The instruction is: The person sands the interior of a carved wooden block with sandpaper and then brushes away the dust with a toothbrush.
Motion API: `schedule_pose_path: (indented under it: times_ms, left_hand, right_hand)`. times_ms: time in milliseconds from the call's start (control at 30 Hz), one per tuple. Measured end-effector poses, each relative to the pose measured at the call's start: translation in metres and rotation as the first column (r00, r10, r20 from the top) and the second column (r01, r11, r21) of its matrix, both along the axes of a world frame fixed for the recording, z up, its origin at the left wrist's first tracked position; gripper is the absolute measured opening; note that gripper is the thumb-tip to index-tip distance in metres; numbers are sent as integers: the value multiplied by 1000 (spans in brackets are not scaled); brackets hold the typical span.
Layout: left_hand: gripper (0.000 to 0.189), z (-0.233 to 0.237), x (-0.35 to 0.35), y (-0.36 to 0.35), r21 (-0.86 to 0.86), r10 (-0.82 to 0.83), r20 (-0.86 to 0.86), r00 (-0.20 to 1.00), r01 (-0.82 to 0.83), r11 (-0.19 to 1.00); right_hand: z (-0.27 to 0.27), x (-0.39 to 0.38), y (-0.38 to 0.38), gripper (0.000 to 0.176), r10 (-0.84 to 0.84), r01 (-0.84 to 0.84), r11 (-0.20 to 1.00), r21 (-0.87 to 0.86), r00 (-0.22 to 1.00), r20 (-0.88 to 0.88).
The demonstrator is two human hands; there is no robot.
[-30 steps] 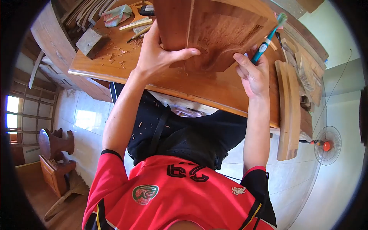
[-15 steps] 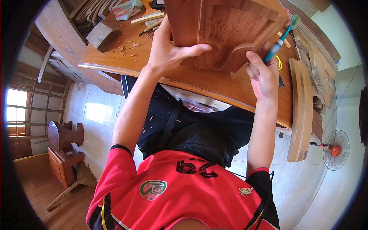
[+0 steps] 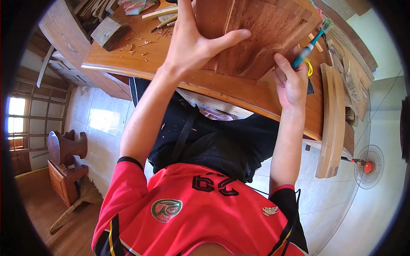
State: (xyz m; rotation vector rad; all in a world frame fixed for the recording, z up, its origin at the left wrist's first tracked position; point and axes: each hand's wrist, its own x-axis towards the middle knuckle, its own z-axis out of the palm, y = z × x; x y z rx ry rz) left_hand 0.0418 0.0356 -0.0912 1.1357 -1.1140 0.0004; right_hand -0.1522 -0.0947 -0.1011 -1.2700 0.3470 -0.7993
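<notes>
A reddish-brown carved wooden board (image 3: pixel 256 34) is tilted up over the table. My left hand (image 3: pixel 188 49) is at its left edge, thumb stretched across the face and the other fingers partly out of frame at the top. Between the thumb and fingers of my right hand (image 3: pixel 292 81) is a teal and white toothbrush (image 3: pixel 304 54), bristles pointing up and right. That hand is beside the board's lower right edge, and some of its fingers are hidden.
Wood shavings (image 3: pixel 139 48), a wooden block (image 3: pixel 110 33) and thin tools (image 3: pixel 164 24) lie on the table (image 3: pixel 115 64). Wooden pieces (image 3: pixel 333 123) stand along its right side. Beyond them is a fan (image 3: pixel 368 167). A dark wooden stool (image 3: pixel 66 147) stands at left.
The left hand has shifted right and up over the board's left edge, its thumb reaching farther across the face. The toothbrush stays in the right hand. The whole view has shifted slightly.
</notes>
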Motion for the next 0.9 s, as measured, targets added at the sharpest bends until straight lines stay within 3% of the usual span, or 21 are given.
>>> schedule_pose_path:
  times_ms: [33,167,233,467,633,767,800,833,867,900]
  left_hand:
    - [96,4,-3,-4,-55,3,-6,1000,-4,998]
    - [98,8,-26,1,-62,406,129,905,-401,914]
    - [96,6,-33,3,-1,391,82,917,-393,920]
    - [92,12,-47,-6,40,414,-34,910,-412,910]
    - [87,25,-56,-5,-15,566,202,799,-576,818]
    - [82,23,-38,-6,-66,464,153,872,-460,886]
    - [76,25,-32,0,20,297,0,955,-297,955]
    - [70,40,-30,11,78,152,-180,972,-140,987]
    - [67,43,-16,10,76,95,-247,964,-78,994]
    - [62,46,-8,7,57,193,-125,973,-188,981]
  right_hand:
    - [0,1,1,35,-16,16,1000,5,1000,-2]
    - [0,3,3,51,-65,65,997,44,998,8]
    - [-2,2,4,61,-79,78,995,55,997,14]
    - [-7,4,3,64,-94,92,994,49,995,22]
    - [-8,7,1,66,-107,106,994,39,994,29]
    - [-9,8,1,66,-126,127,992,-27,992,25]
    - [-8,7,1,65,-131,132,990,-56,991,26]
    - [-8,6,0,64,-135,135,987,-81,991,15]
    - [-7,5,-1,64,-139,138,985,-105,990,1]
    - [-7,3,-2,63,-143,140,982,-130,990,-11]
